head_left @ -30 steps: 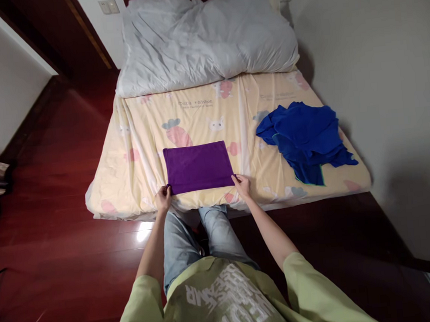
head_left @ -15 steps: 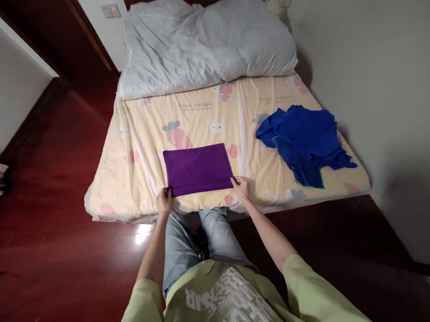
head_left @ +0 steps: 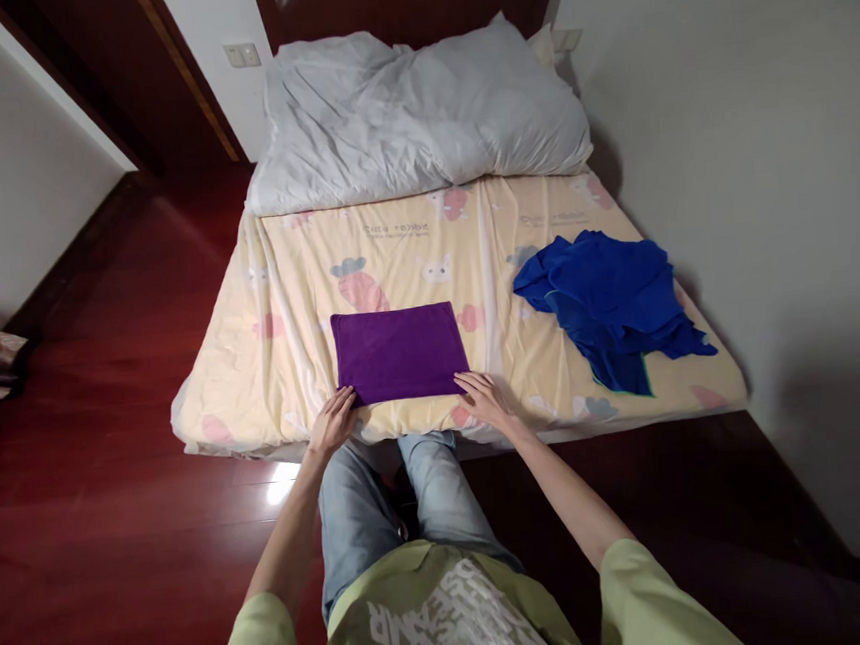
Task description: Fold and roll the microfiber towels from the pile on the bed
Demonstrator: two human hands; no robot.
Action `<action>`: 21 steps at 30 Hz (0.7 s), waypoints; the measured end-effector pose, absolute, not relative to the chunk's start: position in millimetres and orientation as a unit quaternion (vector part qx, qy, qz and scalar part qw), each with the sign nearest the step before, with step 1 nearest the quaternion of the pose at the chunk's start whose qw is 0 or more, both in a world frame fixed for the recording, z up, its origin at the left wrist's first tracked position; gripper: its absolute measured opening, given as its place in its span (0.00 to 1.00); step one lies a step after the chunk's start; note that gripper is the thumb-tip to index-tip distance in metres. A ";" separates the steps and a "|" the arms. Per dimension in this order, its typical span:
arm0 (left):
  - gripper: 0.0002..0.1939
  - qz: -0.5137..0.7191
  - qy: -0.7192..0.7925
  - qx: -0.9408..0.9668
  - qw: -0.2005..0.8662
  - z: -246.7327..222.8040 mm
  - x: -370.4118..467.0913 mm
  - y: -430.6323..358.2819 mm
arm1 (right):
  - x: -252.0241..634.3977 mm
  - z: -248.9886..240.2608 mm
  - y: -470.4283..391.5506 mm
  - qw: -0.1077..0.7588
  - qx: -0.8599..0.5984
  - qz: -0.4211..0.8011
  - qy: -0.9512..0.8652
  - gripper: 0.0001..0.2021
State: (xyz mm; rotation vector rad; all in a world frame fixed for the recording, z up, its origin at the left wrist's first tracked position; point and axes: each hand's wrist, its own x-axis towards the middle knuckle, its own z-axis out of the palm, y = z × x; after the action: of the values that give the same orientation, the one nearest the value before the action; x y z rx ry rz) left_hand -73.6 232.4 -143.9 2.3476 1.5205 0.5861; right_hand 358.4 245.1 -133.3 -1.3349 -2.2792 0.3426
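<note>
Laid flat, not pinching, your left hand (head_left: 333, 421) touches the near-left corner of the purple cloth (head_left: 401, 355), your right hand (head_left: 486, 399) its near-right, presumably steadying it on the carrot-print bedsheet (head_left: 239, 379) (crumpled blue cloth (head_left: 612, 291) lies farther right).

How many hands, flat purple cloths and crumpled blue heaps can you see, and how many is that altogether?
Left hand and right hand: 2
Flat purple cloth: 1
Crumpled blue heap: 1
Total: 4
</note>
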 end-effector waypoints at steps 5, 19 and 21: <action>0.28 0.185 0.563 0.794 0.137 -145.6 -67.1 240.7 | 357.1 -133.3 249.1 0.209 -0.506 0.113 -0.829 0.28; 0.34 0.113 0.528 0.834 0.113 -112.6 -82.9 218.9 | 369.7 -122.0 228.0 0.236 -0.488 0.134 -0.830 0.28; 0.34 0.120 0.532 0.828 0.131 -115.9 -83.7 201.3 | 372.4 -128.3 214.6 0.232 -0.481 0.155 -0.831 0.28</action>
State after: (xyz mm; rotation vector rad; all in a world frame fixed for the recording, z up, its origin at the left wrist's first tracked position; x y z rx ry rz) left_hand -83.7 201.3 -115.9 2.4043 1.5444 0.3473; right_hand 372.4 214.6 -128.3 -1.3212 -2.2853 0.4259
